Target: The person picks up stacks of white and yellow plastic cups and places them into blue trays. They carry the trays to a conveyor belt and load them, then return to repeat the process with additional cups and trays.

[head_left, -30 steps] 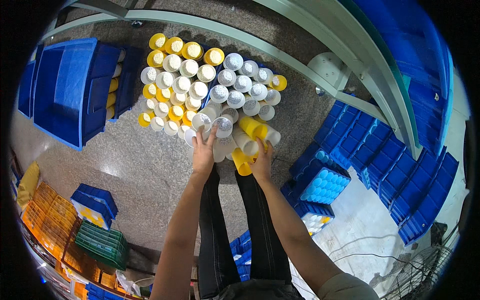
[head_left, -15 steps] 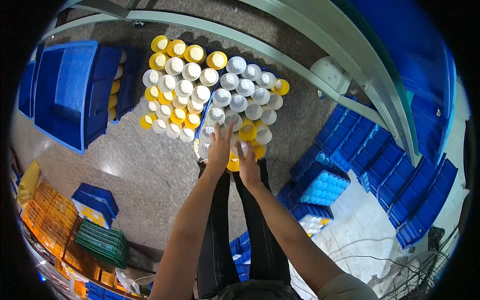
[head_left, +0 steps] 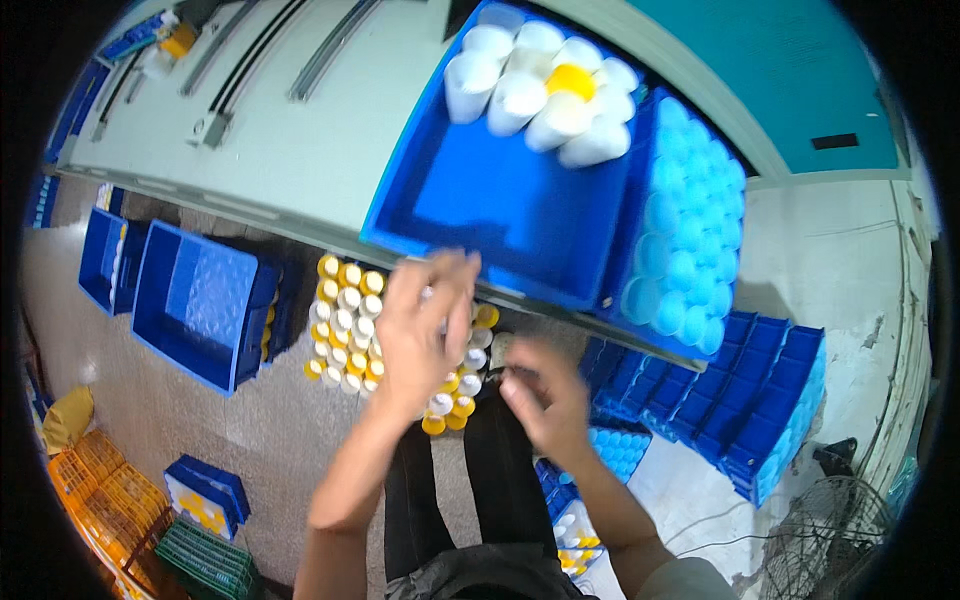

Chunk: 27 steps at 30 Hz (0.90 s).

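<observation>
My left hand (head_left: pixel 425 330) is raised over the rows of cups on the floor, close to the bench's front edge. Motion smears it, but its fingers look loosely spread, with nothing visible in them. My right hand (head_left: pixel 548 405) hovers to its right above my knee, blurred too, thumb and fingers apart. Partly hidden behind my hands are white and yellow cups (head_left: pixel 345 325) standing in rows. On the bench, a blue bin (head_left: pixel 500 215) holds white cups (head_left: pixel 518 100) and a yellow cup (head_left: pixel 572 82) clustered at its far end.
Beside the bin, a blue crate holds light blue cups (head_left: pixel 690 220). The grey bench edge (head_left: pixel 270 215) crosses above the floor cups. Blue bins (head_left: pixel 190 300) stand at left, stacked blue crates (head_left: pixel 720 400) at right, and orange baskets (head_left: pixel 105 490) with a green crate (head_left: pixel 205 555) lower left.
The view has swung up, bringing the bench and blue bin into sight. Both hands have lifted off the near floor cups and drawn apart, the right moving rightward.
</observation>
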Motion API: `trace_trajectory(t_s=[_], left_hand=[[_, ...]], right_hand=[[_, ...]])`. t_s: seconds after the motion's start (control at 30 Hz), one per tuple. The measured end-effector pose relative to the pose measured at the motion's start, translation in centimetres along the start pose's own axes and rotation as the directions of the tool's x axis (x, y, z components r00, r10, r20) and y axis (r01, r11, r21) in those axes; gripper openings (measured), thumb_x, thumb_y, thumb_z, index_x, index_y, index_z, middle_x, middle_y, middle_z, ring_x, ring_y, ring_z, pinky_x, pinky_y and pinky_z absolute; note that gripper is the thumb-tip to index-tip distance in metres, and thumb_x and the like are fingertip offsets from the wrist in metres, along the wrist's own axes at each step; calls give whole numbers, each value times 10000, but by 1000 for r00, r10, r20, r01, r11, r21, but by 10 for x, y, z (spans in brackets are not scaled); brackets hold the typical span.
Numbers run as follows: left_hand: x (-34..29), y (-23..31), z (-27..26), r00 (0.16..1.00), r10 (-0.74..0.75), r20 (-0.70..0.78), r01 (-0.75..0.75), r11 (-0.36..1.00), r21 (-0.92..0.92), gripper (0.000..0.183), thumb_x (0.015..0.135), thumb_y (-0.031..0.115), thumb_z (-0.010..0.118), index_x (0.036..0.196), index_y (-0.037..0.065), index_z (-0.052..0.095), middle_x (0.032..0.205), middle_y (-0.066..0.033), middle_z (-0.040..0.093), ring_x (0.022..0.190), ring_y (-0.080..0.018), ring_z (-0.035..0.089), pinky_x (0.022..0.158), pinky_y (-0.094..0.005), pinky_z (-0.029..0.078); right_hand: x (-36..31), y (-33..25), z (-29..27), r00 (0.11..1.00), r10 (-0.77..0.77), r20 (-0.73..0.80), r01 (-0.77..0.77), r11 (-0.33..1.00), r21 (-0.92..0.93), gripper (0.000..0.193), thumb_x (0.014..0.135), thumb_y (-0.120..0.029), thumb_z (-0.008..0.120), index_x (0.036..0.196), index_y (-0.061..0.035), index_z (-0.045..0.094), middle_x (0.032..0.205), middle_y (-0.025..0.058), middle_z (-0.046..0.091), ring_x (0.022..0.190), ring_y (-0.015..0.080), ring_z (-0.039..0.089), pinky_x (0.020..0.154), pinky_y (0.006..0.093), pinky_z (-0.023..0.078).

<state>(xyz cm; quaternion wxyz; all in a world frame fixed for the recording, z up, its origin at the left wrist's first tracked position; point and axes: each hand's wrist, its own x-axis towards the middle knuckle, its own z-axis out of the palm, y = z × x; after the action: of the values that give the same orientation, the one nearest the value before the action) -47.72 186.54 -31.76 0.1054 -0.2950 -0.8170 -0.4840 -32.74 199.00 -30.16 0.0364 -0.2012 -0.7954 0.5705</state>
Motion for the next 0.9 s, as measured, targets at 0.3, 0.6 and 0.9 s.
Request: trace_trajectory(t_s=[0.3,0.6,0.9], left_hand=[[269,-71,131,934,-155,321,-119,712,692,953,654,-101,711,1465,320,439,1528,-252,277,1253,-412,506,965,-407,505],[241,-59,120,912,-218,347,53,902,428,804,542,-35,858,1274,169,595,1315,-192,492,1151,-381,582,957,-417,531],[51,144,-42,970,-215,113,184,954,235,563,702,-83,557,1221,135,561,1361,-206,398,970,-395,500,732,-428,530]], right_hand=[[335,-21,-90,971,-210,-112,106,802,-588,1116,587,-112,881,1508,-52,254,1427,374,305,1392,467,314,1119,427,362],[327,-26,-105,989,-140,-43,82,773,-628,821,583,-51,827,1329,-71,486,1273,268,443,1139,435,542,971,434,488],[50,-119,-91,931,-351,-96,225,762,-607,762,596,38,772,1295,-77,491,1369,232,380,1287,439,405,1057,481,372]])
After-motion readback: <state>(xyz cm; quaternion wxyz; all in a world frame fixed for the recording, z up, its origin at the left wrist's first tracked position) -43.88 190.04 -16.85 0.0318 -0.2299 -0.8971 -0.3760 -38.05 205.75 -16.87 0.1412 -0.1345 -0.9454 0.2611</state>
